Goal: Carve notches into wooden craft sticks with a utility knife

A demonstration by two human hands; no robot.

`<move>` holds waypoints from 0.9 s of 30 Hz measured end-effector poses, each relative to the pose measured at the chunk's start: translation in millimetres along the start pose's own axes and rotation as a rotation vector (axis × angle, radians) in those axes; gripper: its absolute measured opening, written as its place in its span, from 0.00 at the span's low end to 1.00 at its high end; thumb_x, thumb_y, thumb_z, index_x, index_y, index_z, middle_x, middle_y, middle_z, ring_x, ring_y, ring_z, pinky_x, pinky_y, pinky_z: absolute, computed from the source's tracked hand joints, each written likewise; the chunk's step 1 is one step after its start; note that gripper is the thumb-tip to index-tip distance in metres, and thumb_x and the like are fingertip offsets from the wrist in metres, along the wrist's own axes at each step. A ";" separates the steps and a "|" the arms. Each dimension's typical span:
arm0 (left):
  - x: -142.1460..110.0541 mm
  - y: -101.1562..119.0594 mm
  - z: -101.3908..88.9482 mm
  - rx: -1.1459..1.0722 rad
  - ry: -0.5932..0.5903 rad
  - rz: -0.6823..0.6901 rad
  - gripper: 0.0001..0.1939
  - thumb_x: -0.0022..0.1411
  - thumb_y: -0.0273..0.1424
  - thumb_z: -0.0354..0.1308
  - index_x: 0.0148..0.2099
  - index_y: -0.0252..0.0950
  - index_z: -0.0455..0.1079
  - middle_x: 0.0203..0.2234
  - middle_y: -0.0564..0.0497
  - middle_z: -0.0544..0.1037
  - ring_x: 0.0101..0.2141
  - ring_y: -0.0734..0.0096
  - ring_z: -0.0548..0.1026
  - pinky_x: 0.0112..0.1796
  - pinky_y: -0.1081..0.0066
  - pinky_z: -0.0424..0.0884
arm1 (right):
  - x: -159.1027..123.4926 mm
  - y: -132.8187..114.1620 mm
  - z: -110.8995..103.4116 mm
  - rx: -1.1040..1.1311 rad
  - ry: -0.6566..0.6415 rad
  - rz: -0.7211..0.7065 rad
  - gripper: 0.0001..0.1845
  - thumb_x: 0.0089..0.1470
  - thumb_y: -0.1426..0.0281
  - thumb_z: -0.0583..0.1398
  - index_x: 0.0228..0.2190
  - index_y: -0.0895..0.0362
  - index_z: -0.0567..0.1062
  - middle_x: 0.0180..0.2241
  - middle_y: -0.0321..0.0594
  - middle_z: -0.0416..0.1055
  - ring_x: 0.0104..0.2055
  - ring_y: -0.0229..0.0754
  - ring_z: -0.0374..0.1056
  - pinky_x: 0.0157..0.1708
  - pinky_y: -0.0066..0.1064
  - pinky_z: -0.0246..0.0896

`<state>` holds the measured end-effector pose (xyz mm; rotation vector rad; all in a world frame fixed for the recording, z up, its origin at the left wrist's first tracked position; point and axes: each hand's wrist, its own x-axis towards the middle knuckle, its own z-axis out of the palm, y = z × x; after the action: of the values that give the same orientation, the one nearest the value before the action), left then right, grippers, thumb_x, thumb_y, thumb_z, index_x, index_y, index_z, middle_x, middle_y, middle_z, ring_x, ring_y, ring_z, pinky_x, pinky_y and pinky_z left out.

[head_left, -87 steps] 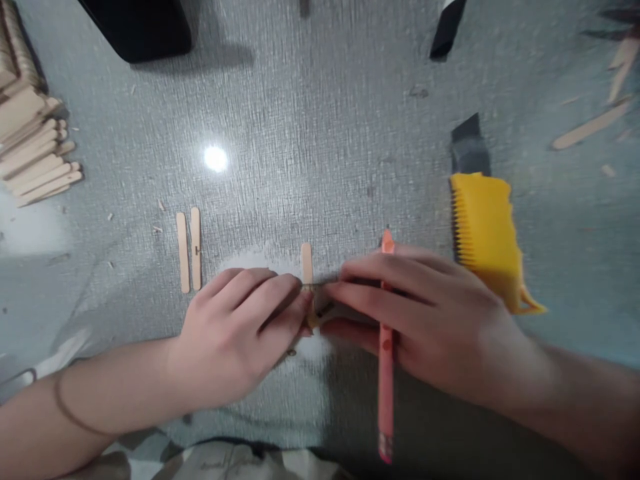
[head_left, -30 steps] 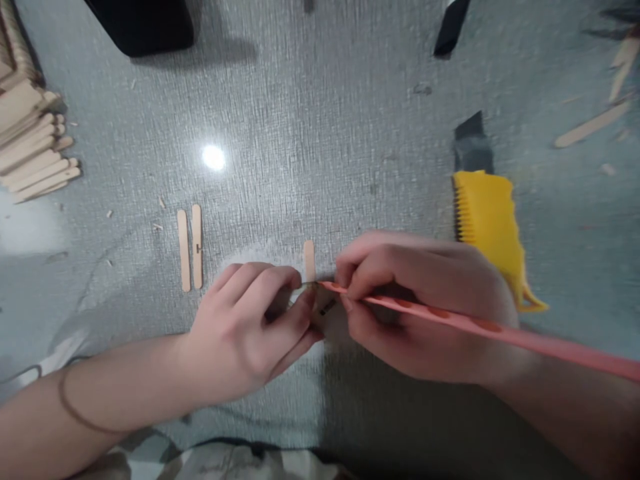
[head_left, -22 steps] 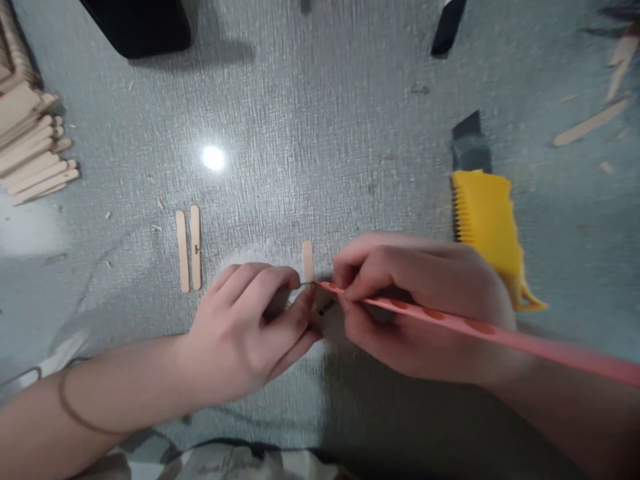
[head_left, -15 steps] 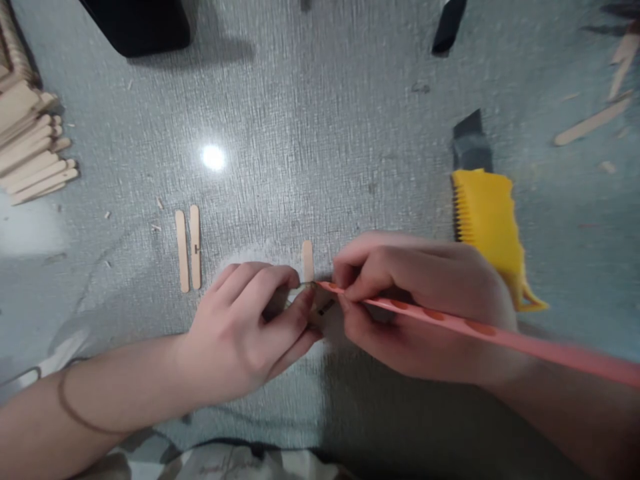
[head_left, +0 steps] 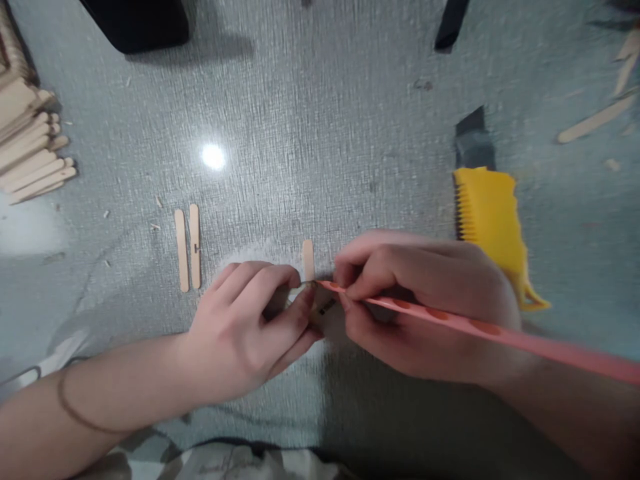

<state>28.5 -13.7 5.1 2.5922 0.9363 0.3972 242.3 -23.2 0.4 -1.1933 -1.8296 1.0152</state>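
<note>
A: How does your right hand [head_left: 440, 287] sit on the pencil [head_left: 440, 315]?

B: You have it pinched between thumb and bent forefinger, close to the point, with the other fingers curled in. The long end slopes back across your hand and out past your wrist

A: And where does the point aim?

B: Leftward, at the edge of the wooden stick [head_left: 308, 259] lying between your two hands. Whether it touches the wood, you cannot tell from here

A: What about your left hand [head_left: 250, 327]?

B: You hold it knuckles up, fingers bent, thumb stretched toward the pencil point. Its fingertips hide the stick's near part, while the far end juts out ahead of them. You cannot tell whether they pinch or only press. A pale piece [head_left: 327, 307] with a dark mark, too blurred to name, shows between your hands

A: And around your grip?

B: Just beyond your left knuckles, to the left, two loose sticks [head_left: 195, 230] lie side by side, and well past them a pile of sticks [head_left: 33, 157]. Behind your right knuckles, partly covered by them, is a yellow toothed piece [head_left: 493, 220]
</note>
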 end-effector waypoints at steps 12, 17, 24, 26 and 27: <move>-1.0 -1.7 0.8 -0.007 -0.011 0.005 0.15 0.60 0.38 0.65 0.47 0.36 0.75 0.39 0.47 0.77 0.37 0.65 0.74 0.37 0.64 0.74 | 0.6 -0.5 -1.0 -0.010 0.001 -0.005 0.12 0.48 0.81 0.59 0.26 0.53 0.63 0.28 0.34 0.71 0.26 0.33 0.67 0.25 0.27 0.65; -1.6 -1.9 -0.4 -0.004 -0.015 0.003 0.14 0.61 0.38 0.65 0.47 0.36 0.75 0.39 0.47 0.77 0.38 0.65 0.74 0.37 0.63 0.74 | 0.2 -0.8 -0.1 -0.002 0.007 -0.004 0.13 0.47 0.82 0.59 0.26 0.53 0.63 0.28 0.34 0.71 0.26 0.32 0.66 0.25 0.26 0.64; -2.0 -2.4 0.5 -0.005 -0.020 0.006 0.15 0.61 0.37 0.65 0.48 0.37 0.74 0.40 0.47 0.77 0.39 0.65 0.73 0.38 0.63 0.73 | 0.2 0.3 0.3 -0.004 0.007 -0.018 0.13 0.47 0.82 0.60 0.26 0.53 0.63 0.28 0.34 0.71 0.27 0.32 0.67 0.26 0.26 0.64; -2.0 -2.2 0.7 -0.005 -0.019 0.007 0.15 0.61 0.38 0.65 0.48 0.37 0.74 0.40 0.47 0.77 0.39 0.65 0.73 0.38 0.64 0.73 | -0.1 -0.3 -0.4 -0.012 0.008 -0.013 0.13 0.47 0.82 0.59 0.26 0.53 0.63 0.29 0.34 0.71 0.27 0.32 0.67 0.26 0.26 0.64; -1.9 -1.9 0.5 -0.002 -0.014 0.009 0.15 0.61 0.38 0.65 0.48 0.37 0.74 0.39 0.47 0.77 0.38 0.65 0.73 0.38 0.63 0.73 | -0.2 -0.6 -0.6 -0.017 0.009 -0.007 0.13 0.47 0.82 0.59 0.26 0.53 0.63 0.29 0.34 0.71 0.26 0.32 0.67 0.26 0.26 0.64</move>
<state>26.2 -13.7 3.6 2.5942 0.9196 0.3816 242.7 -23.4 1.2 -1.1988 -1.8380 0.9903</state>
